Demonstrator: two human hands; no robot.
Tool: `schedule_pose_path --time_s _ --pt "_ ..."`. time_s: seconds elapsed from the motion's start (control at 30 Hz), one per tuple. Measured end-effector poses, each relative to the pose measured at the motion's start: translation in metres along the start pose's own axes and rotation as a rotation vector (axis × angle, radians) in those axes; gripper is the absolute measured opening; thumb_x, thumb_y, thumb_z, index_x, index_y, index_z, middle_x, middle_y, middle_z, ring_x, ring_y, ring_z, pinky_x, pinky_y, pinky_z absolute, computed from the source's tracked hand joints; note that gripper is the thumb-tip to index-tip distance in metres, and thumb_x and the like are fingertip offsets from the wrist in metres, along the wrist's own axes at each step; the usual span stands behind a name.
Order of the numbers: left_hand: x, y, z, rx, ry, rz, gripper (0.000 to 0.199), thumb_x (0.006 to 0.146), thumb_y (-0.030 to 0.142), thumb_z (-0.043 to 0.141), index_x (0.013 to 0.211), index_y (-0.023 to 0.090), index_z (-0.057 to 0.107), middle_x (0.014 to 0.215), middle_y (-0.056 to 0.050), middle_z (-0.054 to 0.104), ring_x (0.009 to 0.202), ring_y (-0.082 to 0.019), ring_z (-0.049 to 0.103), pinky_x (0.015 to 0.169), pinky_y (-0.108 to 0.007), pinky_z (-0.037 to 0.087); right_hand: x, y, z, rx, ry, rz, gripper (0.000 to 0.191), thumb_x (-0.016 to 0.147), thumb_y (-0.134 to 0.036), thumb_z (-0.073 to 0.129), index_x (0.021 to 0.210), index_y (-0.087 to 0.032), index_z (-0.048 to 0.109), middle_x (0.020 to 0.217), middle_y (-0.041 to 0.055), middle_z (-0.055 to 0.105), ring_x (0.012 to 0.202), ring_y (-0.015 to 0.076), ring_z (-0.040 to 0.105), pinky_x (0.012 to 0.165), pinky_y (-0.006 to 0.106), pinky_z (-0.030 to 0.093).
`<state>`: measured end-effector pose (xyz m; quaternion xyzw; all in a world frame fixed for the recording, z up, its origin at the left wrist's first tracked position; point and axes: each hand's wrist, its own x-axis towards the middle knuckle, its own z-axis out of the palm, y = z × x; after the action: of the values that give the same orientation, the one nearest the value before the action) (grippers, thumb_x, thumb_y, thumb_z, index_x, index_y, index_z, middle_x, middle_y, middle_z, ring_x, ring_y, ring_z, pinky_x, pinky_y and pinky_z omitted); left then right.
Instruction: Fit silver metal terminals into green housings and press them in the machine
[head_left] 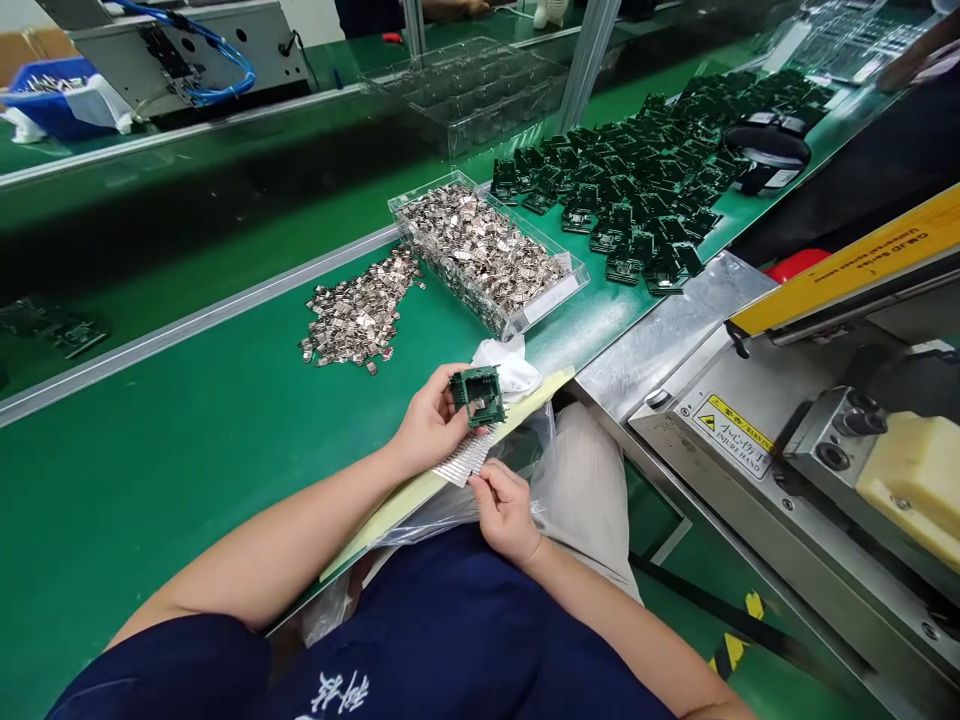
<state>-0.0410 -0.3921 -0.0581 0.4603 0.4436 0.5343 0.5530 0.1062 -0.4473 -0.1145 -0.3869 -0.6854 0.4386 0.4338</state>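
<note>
A square, dark green plastic housing [487, 382] with a hollow middle is gripped between the thumb and fingers of my left hand [435, 420]. Something small and pale sits inside it near my thumb. Just below lies a grey-white sheet marked with fine rows [459, 462]. My right hand [508, 508] is closed in a pinch at the lower corner of this sheet. Beside the housing is a crumpled white cloth [511, 366]. A pale yellow strip [390, 512] runs along the table edge under my left forearm.
A clear tray [546, 302] full of small metal parts stands ahead, with a loose pile of such parts [356, 312] to its left. Many green housings [622, 190] cover the back right, near a black round object [766, 150]. A machine [750, 400] with an injury warning stands at right.
</note>
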Motion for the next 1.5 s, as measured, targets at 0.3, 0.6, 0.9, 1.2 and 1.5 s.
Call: schedule_pose_path --time_s 0.3,0.6,0.9,1.2,1.5 --pt "0.000 0.000 -0.001 -0.006 0.005 0.004 0.045 0.080 0.038 0.069 0.113 0.019 0.046 0.089 -0.002 0.059 0.070 -0.013 0.064 0.061 -0.027 0.062 0.002 0.004 0.000 -0.087 -0.021 -0.078 0.026 0.093 -0.027 0.043 0.068 -0.022 0.048 0.063 0.0020 0.045 0.059 0.0179 0.041 0.055 0.031 0.034" --pt "-0.001 -0.001 -0.001 0.029 0.087 0.022 0.047 0.080 0.038 0.069 0.117 0.021 0.044 0.088 -0.002 0.060 0.069 -0.014 0.064 0.062 -0.029 0.061 0.002 0.005 0.000 -0.092 -0.016 -0.106 0.026 0.094 -0.025 0.042 0.068 -0.022 0.046 0.062 0.0004 0.041 0.058 0.0173 0.040 0.055 0.031 0.032" --pt "-0.040 0.007 -0.097 0.570 0.592 -0.049 0.054 0.076 0.028 0.063 0.124 0.016 0.041 0.071 0.002 0.061 0.054 -0.011 0.055 0.051 -0.021 0.041 0.002 0.006 -0.001 0.043 -0.029 -0.068 0.023 0.095 -0.025 0.046 0.073 -0.020 0.052 0.066 0.0005 0.047 0.061 0.0154 0.046 0.057 0.028 0.037" --pt "-0.092 0.019 -0.144 1.212 0.520 -0.150 0.048 0.074 0.046 0.061 0.114 0.019 0.058 0.102 -0.009 0.064 0.101 -0.029 0.059 0.087 -0.042 0.049 -0.001 -0.005 -0.003 0.454 -0.085 0.314 0.024 0.089 -0.039 0.058 0.078 -0.018 0.061 0.073 0.0033 0.061 0.065 0.0158 0.054 0.063 0.027 0.045" --pt "-0.122 0.016 -0.069 1.404 0.424 0.695 0.047 0.069 0.021 0.078 0.109 0.022 0.055 0.102 -0.008 0.062 0.105 -0.028 0.059 0.093 -0.046 0.048 -0.003 -0.005 -0.006 0.532 -0.074 0.422 0.019 0.082 -0.037 0.062 0.083 -0.017 0.065 0.076 0.0047 0.067 0.066 0.0167 0.057 0.065 0.029 0.047"
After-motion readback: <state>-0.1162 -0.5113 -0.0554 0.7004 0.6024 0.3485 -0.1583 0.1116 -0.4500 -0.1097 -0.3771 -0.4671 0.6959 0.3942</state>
